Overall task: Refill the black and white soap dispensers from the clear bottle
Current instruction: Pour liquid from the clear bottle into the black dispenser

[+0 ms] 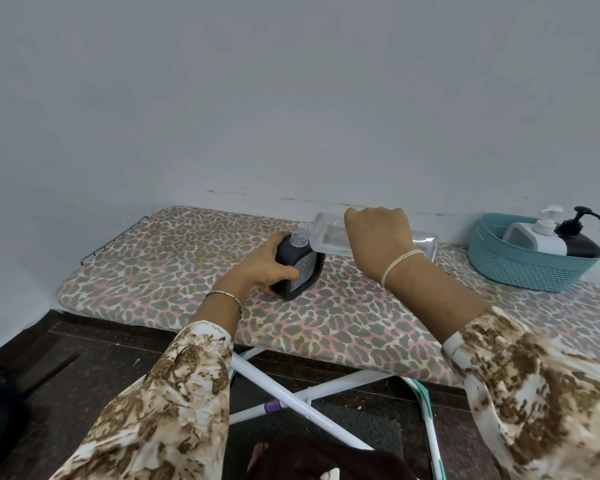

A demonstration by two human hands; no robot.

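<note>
A black soap dispenser (300, 268) without its pump stands on the ironing board (343, 320), leaning a little. My left hand (269, 266) grips its left side, thumb across the front. My right hand (378, 237) holds the clear bottle (324, 233) tipped almost flat, its open neck at the dispenser's open neck. Clear liquid lies in the bottle's lower side. At the right, a white pump dispenser (542, 233) and a second black pump dispenser (581, 237) stand in a teal basket (520, 268).
The leopard-print ironing board runs along a pale wall, with a metal iron rest (111, 237) at its far left end. White crossed legs (291, 393) show beneath it over a dark floor. A dark object (0, 393) sits at the lower left.
</note>
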